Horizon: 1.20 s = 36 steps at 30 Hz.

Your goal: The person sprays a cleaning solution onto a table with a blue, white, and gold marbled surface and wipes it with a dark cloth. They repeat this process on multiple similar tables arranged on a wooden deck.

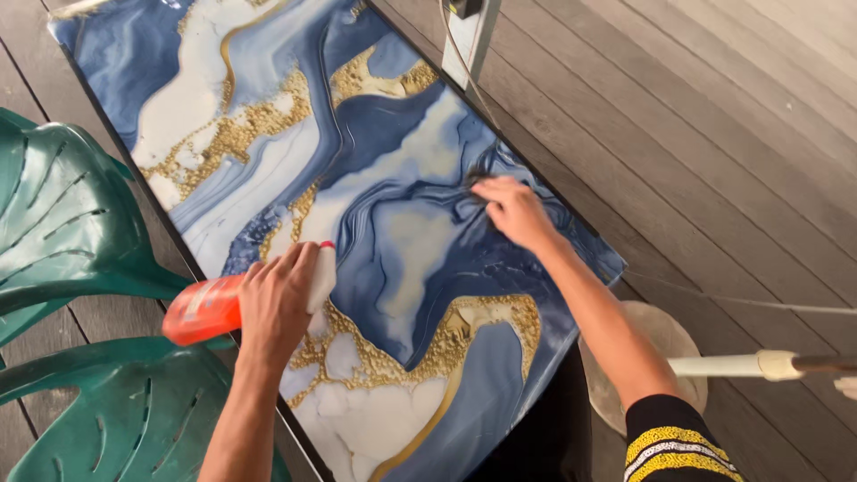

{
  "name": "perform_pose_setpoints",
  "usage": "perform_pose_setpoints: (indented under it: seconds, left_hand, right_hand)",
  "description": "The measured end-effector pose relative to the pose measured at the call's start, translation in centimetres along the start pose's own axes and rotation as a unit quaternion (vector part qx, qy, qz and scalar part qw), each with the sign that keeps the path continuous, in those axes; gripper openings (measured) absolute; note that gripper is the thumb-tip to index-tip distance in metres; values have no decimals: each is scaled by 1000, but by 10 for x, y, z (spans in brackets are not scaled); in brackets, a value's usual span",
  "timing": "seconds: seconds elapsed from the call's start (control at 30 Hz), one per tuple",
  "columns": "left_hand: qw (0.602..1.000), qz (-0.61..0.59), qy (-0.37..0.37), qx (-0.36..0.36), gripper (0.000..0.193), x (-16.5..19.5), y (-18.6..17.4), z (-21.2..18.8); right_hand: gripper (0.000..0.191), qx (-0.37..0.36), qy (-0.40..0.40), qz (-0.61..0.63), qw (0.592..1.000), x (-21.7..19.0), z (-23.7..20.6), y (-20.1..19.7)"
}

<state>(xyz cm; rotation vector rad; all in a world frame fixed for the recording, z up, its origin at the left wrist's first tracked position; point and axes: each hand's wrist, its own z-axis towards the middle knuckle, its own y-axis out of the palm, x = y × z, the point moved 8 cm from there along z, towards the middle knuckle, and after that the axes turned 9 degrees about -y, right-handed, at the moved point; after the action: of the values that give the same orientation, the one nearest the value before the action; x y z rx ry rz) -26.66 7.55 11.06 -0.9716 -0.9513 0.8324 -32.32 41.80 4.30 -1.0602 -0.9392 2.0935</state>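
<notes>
A long table top (268,98) with a blue, white and gold marbled pattern runs from top left to bottom centre. My left hand (275,303) grips an orange spray bottle (203,311) with a white nozzle (323,272), held over the table's left edge and pointing at the surface. My right hand (511,211) rests on the table near its right edge, fingers pressed on a small dark scrubber or cloth (478,175) that is mostly hidden and blurred.
Two green plastic chairs (62,232) stand at the left. Grey wooden decking (714,134) surrounds the table. A white pole (468,36) rises at the top, a white-handled tool (759,364) lies over a round beige object (665,335) at the right.
</notes>
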Motion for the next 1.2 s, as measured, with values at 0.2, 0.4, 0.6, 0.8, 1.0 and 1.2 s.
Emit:
perform_pose_setpoints:
  seconds: [0.2, 0.4, 0.6, 0.8, 1.0, 1.2]
  left_hand:
    - [998, -5, 26, 60, 45, 4, 6, 21]
    - [997, -1, 27, 79, 48, 6, 11, 17]
    - [990, -52, 33, 127, 50, -11, -17, 1]
    - [988, -78, 40, 129, 52, -17, -31, -23]
    - [992, -76, 24, 97, 63, -16, -37, -43]
    - [988, -81, -20, 132, 51, -36, -44, -48]
  right_hand:
    - [47, 59, 11, -60, 996, 41, 89, 13]
    - [41, 83, -81, 103, 988, -50, 147, 79]
    - [31, -157, -194, 298, 921, -144, 46, 101]
    - [26, 20, -47, 201, 978, -29, 21, 20]
    - [41, 165, -10, 40, 985, -13, 118, 48]
    - [44, 34, -217, 217, 951, -185, 162, 158]
